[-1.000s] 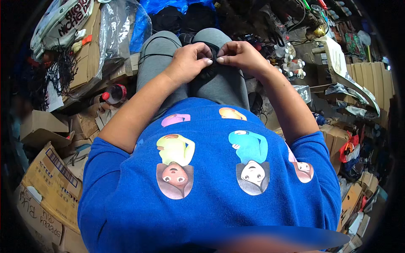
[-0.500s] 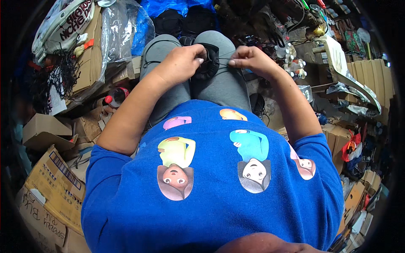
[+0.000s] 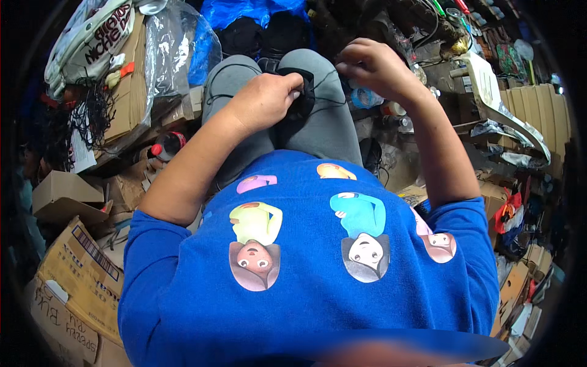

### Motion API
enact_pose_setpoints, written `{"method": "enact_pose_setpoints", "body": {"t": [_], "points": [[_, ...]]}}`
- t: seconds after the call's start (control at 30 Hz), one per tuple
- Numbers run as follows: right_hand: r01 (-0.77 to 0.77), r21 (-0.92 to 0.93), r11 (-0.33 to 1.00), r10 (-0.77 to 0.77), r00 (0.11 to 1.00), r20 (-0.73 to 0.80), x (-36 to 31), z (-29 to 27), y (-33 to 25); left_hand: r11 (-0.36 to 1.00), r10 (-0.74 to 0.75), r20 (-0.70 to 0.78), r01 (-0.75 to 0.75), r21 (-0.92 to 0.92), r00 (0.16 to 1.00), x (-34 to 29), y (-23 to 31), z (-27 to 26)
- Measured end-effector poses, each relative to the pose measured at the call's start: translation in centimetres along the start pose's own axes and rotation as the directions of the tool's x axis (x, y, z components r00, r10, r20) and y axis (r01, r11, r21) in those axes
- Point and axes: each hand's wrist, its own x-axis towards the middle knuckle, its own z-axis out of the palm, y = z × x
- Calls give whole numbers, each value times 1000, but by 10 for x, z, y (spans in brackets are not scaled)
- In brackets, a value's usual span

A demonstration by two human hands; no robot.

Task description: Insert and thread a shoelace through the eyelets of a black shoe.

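1. A blue printed shirt [image 3: 318, 257] fills the lower half of the view, and grey trousers [image 3: 330, 122] cover the 2 knees on which the work rests; no surface is used.
2. Cardboard boxes [image 3: 79, 281] are stacked at the left, and a clear plastic bag [image 3: 165, 55] lies above them.
3. The left hand [image 3: 266, 101] is closed in a fist around a small black piece of fabric [image 3: 304, 98], which is pressed onto the lap between the knees.
4. The right hand [image 3: 379, 67] is raised just to the right of the fabric, apart from it, with fingers curled together as if pinching something fine; what is pinched cannot be told.
5. The work is judged to be in mid-course: the fabric is bunched in the grip, not laid aside, and no finished result is seen.
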Motion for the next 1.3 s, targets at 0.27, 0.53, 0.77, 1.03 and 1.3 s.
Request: {"method": "enact_pose_setpoints", "body": {"t": [0.27,0.53,0.77,1.03,1.3], "points": [[329,-336,883,-234,927,292,6,30,-26,946,191,-54,-170,276,980,-14,-14,0],[-120,-164,979,144,979,142,-41,10,31,958,15,-229,52,281,973,-92,-49,-58],[-46,994,104,392,920,1,7,24,-14,577,68,-449,-402,-711,891,-50,19,-83],[78,394,916,-143,980,138,-32,33,-17,940,330,-117,-315,132,937,-77,-8,-52],[-781,-115,614,765,624,-157,-241,-51,147,312,-177,-827,827,467,534,-255,-112,-283]]}}
